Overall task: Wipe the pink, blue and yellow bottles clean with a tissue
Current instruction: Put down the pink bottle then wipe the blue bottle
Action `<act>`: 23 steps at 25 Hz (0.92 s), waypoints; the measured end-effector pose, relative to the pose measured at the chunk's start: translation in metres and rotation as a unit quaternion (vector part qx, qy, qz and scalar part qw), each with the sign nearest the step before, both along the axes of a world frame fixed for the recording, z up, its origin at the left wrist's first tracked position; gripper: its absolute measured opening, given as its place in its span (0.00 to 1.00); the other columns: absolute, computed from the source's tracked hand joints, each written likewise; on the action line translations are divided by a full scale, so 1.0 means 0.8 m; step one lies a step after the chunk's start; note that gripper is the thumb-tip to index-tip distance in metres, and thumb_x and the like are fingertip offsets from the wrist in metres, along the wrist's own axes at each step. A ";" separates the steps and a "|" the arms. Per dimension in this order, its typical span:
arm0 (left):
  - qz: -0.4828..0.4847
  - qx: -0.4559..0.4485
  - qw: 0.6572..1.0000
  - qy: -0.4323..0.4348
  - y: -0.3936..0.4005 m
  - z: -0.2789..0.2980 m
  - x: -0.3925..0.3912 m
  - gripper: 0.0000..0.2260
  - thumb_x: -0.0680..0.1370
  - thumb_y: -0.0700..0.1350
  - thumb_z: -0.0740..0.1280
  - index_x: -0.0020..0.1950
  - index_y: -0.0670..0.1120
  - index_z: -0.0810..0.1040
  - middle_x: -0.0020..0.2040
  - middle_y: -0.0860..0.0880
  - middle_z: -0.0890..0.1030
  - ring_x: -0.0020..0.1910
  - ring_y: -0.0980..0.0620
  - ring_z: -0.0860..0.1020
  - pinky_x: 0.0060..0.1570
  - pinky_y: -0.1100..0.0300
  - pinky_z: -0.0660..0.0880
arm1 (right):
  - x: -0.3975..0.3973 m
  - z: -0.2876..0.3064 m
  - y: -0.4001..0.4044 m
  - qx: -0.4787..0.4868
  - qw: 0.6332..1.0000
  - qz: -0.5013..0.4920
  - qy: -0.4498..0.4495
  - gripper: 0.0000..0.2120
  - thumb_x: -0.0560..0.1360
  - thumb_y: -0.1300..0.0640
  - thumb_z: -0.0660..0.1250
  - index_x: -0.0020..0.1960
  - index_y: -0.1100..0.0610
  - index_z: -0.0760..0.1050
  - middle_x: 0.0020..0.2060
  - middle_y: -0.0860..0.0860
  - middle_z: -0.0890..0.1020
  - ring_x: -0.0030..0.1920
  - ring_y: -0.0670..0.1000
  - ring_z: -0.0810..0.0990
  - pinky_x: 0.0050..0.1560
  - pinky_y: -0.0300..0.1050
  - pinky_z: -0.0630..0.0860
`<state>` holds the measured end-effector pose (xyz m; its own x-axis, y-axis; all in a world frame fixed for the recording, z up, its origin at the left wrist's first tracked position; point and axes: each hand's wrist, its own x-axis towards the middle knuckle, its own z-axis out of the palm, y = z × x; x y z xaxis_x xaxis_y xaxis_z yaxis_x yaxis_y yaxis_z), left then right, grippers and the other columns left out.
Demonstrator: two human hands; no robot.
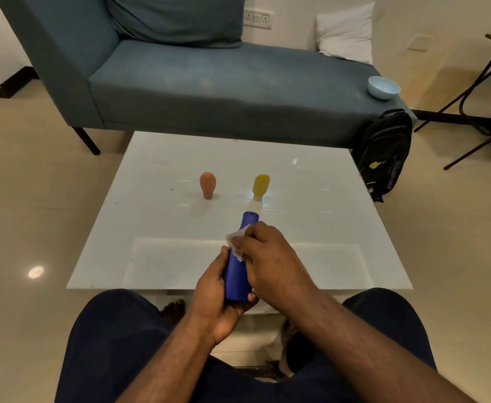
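Observation:
My left hand [216,298] grips the lower body of the blue bottle [236,276], which is held above the near edge of the white table [151,228] with its cap end pointing away from me. My right hand [267,257] holds a white tissue [235,242] against the upper part of the blue bottle. The pink bottle [207,185] stands cap-down in the middle of the table. To its right the yellow bottle [260,187] also stands cap-down.
A blue-grey sofa [209,91] stands beyond the table with a light blue bowl [383,87] on its right end and a white pillow [346,33]. A black backpack [383,155] leans by the table's far right corner. A folding table's legs [476,91] stand at right.

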<state>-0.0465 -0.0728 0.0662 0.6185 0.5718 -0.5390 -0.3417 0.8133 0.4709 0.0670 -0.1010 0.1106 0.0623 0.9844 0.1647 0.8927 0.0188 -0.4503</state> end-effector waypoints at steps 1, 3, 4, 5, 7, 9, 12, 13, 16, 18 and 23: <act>-0.001 0.002 1.000 0.001 0.000 0.000 -0.001 0.21 0.82 0.57 0.59 0.64 0.44 0.79 0.47 0.42 0.83 0.39 0.47 0.78 0.35 0.55 0.73 | 0.010 0.001 0.006 0.007 1.000 -0.023 0.014 0.13 0.75 0.63 0.66 0.58 0.55 0.77 0.53 0.50 0.75 0.52 0.51 0.73 0.52 0.46 0.77; -0.012 0.003 1.000 0.000 0.001 0.000 -0.001 0.21 0.83 0.56 0.58 0.66 0.44 0.78 0.50 0.41 0.84 0.38 0.47 0.78 0.31 0.57 0.74 | 0.025 0.008 0.021 0.020 0.995 -0.090 0.045 0.12 0.75 0.62 0.68 0.58 0.56 0.77 0.52 0.48 0.74 0.51 0.48 0.74 0.46 0.44 0.80; -0.018 0.004 1.000 -0.002 0.000 0.001 -0.001 0.21 0.83 0.56 0.58 0.67 0.44 0.77 0.51 0.41 0.84 0.38 0.47 0.78 0.30 0.58 0.74 | 0.028 0.006 0.026 0.024 0.991 -0.110 0.067 0.11 0.75 0.62 0.68 0.57 0.56 0.77 0.51 0.46 0.74 0.50 0.45 0.75 0.43 0.42 0.80; -0.020 0.005 1.000 -0.001 0.000 0.002 -0.001 0.21 0.83 0.56 0.58 0.67 0.44 0.77 0.51 0.41 0.84 0.38 0.46 0.78 0.30 0.58 0.74 | 0.025 0.006 0.027 0.019 0.986 -0.127 0.110 0.08 0.76 0.61 0.67 0.54 0.55 0.77 0.49 0.43 0.74 0.49 0.43 0.75 0.41 0.40 0.79; -0.014 0.000 1.000 0.007 0.000 0.001 -0.002 0.21 0.82 0.56 0.59 0.67 0.43 0.77 0.48 0.41 0.83 0.37 0.46 0.78 0.30 0.57 0.74 | 0.013 0.004 0.022 0.016 0.986 -0.100 0.133 0.03 0.77 0.58 0.65 0.45 0.51 0.73 0.44 0.41 0.74 0.46 0.42 0.76 0.42 0.40 0.76; -0.015 0.003 1.000 0.006 0.001 0.000 -0.002 0.21 0.82 0.56 0.59 0.67 0.43 0.77 0.48 0.41 0.83 0.37 0.47 0.78 0.30 0.57 0.74 | 0.020 0.004 0.019 0.017 0.992 -0.066 0.102 0.06 0.77 0.59 0.63 0.43 0.50 0.73 0.45 0.45 0.74 0.45 0.47 0.76 0.45 0.47 0.78; -0.033 0.014 0.999 -0.003 0.000 0.000 -0.001 0.21 0.83 0.56 0.57 0.67 0.44 0.77 0.53 0.39 0.84 0.39 0.47 0.78 0.30 0.58 0.75 | 0.040 0.008 0.025 0.019 0.993 -0.110 0.025 0.08 0.76 0.63 0.65 0.53 0.54 0.76 0.49 0.47 0.75 0.47 0.47 0.75 0.45 0.42 0.78; -0.034 0.014 0.999 -0.004 -0.001 0.000 0.000 0.21 0.83 0.56 0.58 0.67 0.44 0.77 0.53 0.39 0.84 0.39 0.47 0.78 0.30 0.58 0.75 | 0.041 0.007 0.025 0.023 0.991 -0.124 0.044 0.07 0.76 0.62 0.65 0.53 0.54 0.76 0.49 0.46 0.75 0.47 0.46 0.76 0.44 0.41 0.78; -0.016 0.008 1.000 0.011 -0.001 0.000 0.001 0.20 0.82 0.56 0.59 0.65 0.43 0.78 0.46 0.42 0.83 0.37 0.47 0.78 0.31 0.57 0.73 | 0.015 -0.005 0.016 0.031 0.995 -0.077 0.051 0.02 0.77 0.56 0.63 0.46 0.53 0.74 0.46 0.45 0.75 0.44 0.44 0.77 0.43 0.42 0.78; -0.007 0.008 1.000 0.019 0.000 -0.004 0.001 0.20 0.82 0.56 0.59 0.65 0.44 0.77 0.45 0.42 0.83 0.38 0.48 0.78 0.32 0.56 0.73 | 0.010 -0.013 0.007 0.019 0.998 -0.042 0.047 0.03 0.75 0.58 0.64 0.47 0.53 0.76 0.48 0.50 0.76 0.45 0.48 0.77 0.48 0.48 0.78; -0.022 -0.002 1.000 -0.004 0.002 -0.003 0.001 0.22 0.82 0.57 0.59 0.67 0.44 0.77 0.50 0.41 0.84 0.39 0.46 0.80 0.32 0.56 0.75 | 0.034 0.001 0.018 0.024 0.993 -0.095 0.061 0.11 0.74 0.62 0.69 0.56 0.56 0.76 0.51 0.48 0.74 0.50 0.50 0.75 0.44 0.48 0.82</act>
<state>-0.0458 -0.0710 0.0635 0.6480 0.5414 -0.5357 -0.3087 0.8297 0.4651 0.0939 -0.0868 0.1115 0.2682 0.9441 0.1915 0.8214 -0.1202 -0.5575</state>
